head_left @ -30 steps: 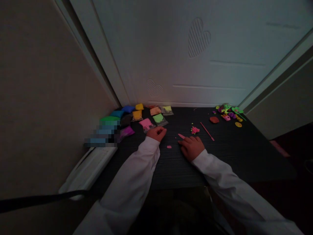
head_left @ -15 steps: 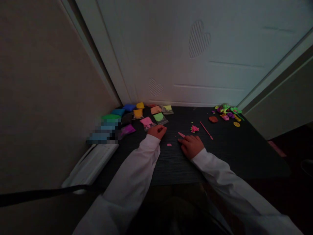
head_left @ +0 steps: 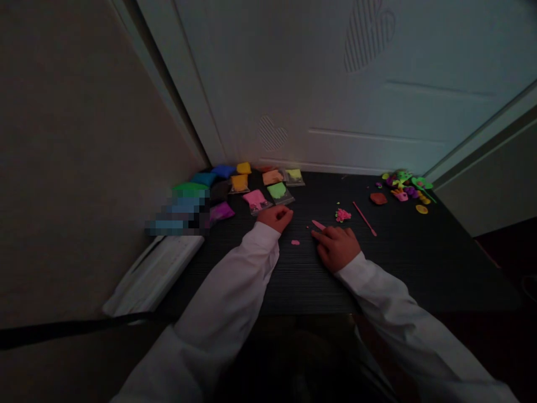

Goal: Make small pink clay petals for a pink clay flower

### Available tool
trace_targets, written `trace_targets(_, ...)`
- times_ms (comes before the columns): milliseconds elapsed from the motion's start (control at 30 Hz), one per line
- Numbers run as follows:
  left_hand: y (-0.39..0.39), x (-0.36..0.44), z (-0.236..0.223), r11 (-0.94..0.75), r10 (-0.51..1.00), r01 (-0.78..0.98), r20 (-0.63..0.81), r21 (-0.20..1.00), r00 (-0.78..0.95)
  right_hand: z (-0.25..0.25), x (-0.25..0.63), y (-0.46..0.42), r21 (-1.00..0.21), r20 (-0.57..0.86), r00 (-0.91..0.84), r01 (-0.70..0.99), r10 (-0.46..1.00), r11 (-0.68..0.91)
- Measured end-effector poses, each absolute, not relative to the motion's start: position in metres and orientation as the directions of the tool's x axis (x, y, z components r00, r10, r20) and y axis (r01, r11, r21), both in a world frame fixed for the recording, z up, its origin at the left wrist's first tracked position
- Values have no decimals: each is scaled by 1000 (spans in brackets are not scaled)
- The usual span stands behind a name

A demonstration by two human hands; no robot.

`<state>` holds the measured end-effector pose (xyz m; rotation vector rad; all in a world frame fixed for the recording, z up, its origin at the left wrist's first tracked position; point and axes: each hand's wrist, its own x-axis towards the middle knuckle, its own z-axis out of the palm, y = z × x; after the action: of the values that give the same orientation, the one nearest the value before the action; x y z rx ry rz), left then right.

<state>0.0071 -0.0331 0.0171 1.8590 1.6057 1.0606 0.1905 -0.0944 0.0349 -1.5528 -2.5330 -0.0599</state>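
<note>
Both my hands rest on a dark table (head_left: 419, 268). My left hand (head_left: 277, 217) is curled closed beside a pink clay packet (head_left: 255, 200); what its fingers hold is too small to name. My right hand (head_left: 338, 246) lies knuckles up with its fingers pinched on a small pink tool (head_left: 319, 225) that points up and left. A tiny pink clay bit (head_left: 295, 242) lies between the two hands. A small pink clay flower cluster (head_left: 343, 214) sits just beyond my right hand, and a thin pink stick (head_left: 364, 218) lies to its right.
Several coloured clay packets (head_left: 239, 182) lie at the table's back left. Small clay figures (head_left: 405, 186) and a red clay disc (head_left: 378, 198) sit at the back right. A white door (head_left: 335, 101) stands behind the table. A white flat object (head_left: 155, 274) leans at the left edge.
The view has tilted slightly, so everything sits a little higher and further right. Both hands keep their places on the table.
</note>
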Motion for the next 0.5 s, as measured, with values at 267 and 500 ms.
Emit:
trace_targets(267, -33, 5, 18, -217, 967, 623, 254, 751, 30, 35, 193, -90, -126, 177, -417, 889, 892, 440)
trace_targets(500, -32, 4, 16, -221, 965, 623, 262, 750, 27, 33, 198, -90, -189, 245, -377, 885, 893, 425)
